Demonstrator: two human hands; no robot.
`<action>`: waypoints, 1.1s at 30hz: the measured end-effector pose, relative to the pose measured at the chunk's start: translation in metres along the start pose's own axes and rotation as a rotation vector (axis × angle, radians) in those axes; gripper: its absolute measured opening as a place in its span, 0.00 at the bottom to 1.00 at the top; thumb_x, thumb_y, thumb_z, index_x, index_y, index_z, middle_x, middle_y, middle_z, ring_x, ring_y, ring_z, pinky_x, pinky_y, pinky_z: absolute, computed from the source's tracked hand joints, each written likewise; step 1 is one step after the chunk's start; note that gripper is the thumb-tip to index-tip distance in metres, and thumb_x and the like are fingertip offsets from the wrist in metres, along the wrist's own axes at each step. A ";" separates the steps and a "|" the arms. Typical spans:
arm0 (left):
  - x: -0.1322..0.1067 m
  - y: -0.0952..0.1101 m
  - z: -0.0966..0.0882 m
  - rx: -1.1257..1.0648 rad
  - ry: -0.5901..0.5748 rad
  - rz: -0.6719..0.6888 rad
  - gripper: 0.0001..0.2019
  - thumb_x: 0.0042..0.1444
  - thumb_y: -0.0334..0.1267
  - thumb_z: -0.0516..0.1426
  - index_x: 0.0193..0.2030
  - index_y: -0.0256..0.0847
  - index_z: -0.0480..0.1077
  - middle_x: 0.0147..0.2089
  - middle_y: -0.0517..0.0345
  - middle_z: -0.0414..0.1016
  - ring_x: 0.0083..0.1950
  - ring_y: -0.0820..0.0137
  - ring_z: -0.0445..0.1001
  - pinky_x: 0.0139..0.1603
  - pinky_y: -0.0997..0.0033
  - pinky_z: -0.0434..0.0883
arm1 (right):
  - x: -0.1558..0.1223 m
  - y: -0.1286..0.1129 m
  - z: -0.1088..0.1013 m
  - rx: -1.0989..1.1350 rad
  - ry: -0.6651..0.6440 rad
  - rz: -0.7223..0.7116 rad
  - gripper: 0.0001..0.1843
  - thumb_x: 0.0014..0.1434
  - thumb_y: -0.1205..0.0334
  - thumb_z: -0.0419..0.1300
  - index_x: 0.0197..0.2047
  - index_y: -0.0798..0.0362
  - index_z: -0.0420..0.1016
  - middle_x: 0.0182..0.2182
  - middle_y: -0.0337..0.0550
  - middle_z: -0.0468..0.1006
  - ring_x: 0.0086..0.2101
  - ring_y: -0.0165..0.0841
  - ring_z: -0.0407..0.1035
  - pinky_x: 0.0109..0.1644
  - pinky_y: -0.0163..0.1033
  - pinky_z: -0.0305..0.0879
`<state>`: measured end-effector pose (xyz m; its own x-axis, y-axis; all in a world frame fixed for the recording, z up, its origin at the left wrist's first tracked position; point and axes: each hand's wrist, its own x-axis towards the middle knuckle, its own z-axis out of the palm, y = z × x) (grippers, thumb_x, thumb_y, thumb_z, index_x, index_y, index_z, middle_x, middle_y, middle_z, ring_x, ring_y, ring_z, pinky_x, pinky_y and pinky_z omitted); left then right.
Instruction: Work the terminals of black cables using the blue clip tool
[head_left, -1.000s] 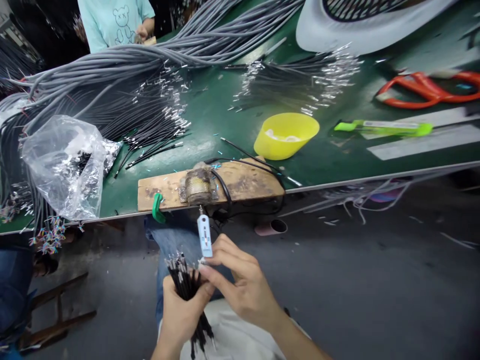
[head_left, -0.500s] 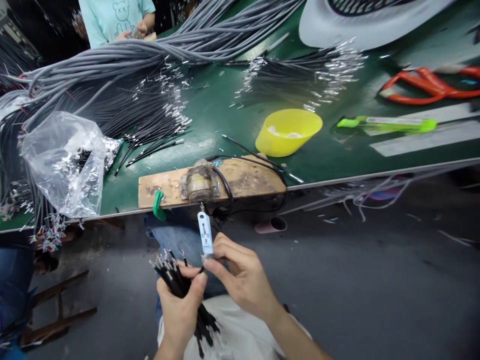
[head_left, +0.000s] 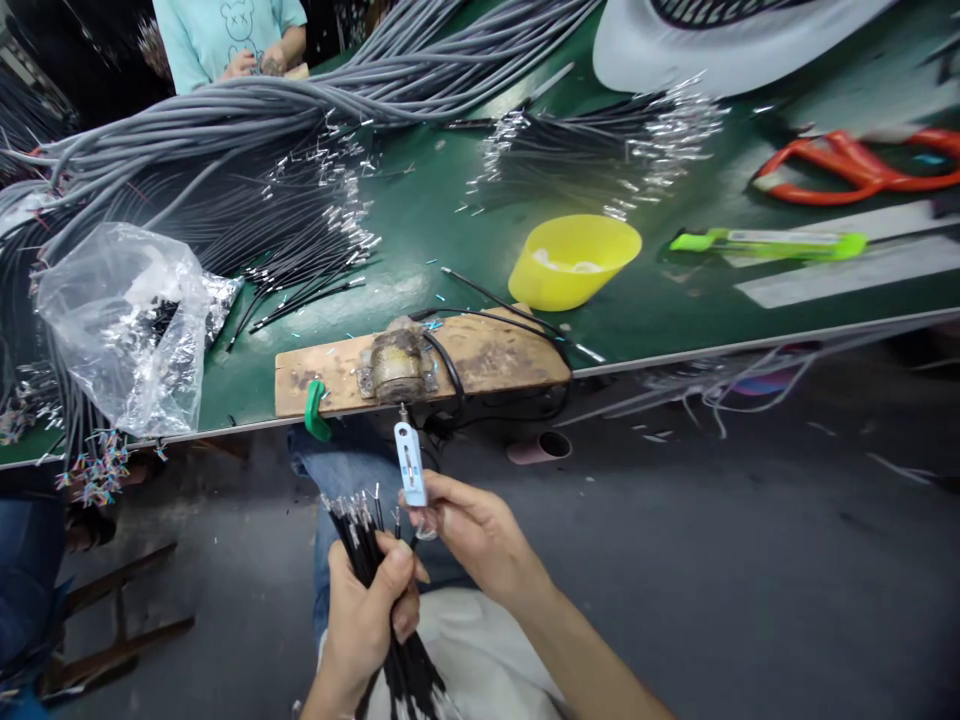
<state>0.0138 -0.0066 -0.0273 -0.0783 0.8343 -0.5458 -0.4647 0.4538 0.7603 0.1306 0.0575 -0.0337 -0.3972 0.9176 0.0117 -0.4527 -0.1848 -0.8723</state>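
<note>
My left hand [head_left: 367, 620] is wrapped round a bundle of thin black wires [head_left: 361, 530] with bare stripped ends pointing up. My right hand [head_left: 469, 530] pinches a single black wire and holds its tip at the lower end of a small pale blue tool [head_left: 410, 463]. That tool hangs down from a worn metal device [head_left: 397, 368] mounted on a wooden board [head_left: 495, 365] at the table's front edge. Both hands are below the table edge, over my lap.
On the green table [head_left: 420, 215] lie heaps of grey cables [head_left: 225, 120], black wires with metal terminals [head_left: 600, 150], a clear plastic bag [head_left: 124, 325], a yellow bowl [head_left: 574, 260], a green utility knife [head_left: 765, 241] and orange scissors [head_left: 847, 170]. A person in a light blue shirt [head_left: 225, 35] works at the far side.
My left hand has turned the wire bundle more upright and drawn it closer in. My right hand has moved slightly up and left with one wire to the blue tool's end.
</note>
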 end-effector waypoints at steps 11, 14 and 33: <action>-0.004 0.003 0.019 0.036 0.037 0.140 0.20 0.41 0.48 0.65 0.16 0.40 0.60 0.10 0.65 0.58 0.11 0.79 0.54 0.13 0.76 0.50 | -0.006 -0.002 0.025 -0.345 0.274 -0.351 0.08 0.58 0.62 0.55 0.28 0.53 0.69 0.23 0.38 0.66 0.24 0.30 0.62 0.27 0.35 0.59; -0.003 0.005 0.016 0.002 0.047 0.129 0.19 0.42 0.49 0.64 0.20 0.40 0.60 0.12 0.70 0.52 0.11 0.82 0.48 0.12 0.78 0.46 | -0.007 0.002 0.018 -0.588 0.248 -0.653 0.07 0.55 0.74 0.54 0.33 0.53 0.70 0.27 0.41 0.69 0.30 0.33 0.64 0.33 0.38 0.61; 0.015 0.021 0.001 0.273 0.002 0.421 0.08 0.36 0.41 0.68 0.20 0.41 0.76 0.23 0.58 0.67 0.26 0.70 0.67 0.31 0.67 0.68 | 0.018 -0.015 0.001 0.285 -0.189 0.359 0.20 0.42 0.49 0.68 0.20 0.58 0.70 0.18 0.35 0.64 0.22 0.25 0.57 0.28 0.32 0.55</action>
<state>0.0034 0.0159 -0.0189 -0.2108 0.9622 -0.1726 -0.1447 0.1439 0.9790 0.1292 0.0762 -0.0198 -0.6936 0.7038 -0.1534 -0.4509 -0.5903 -0.6695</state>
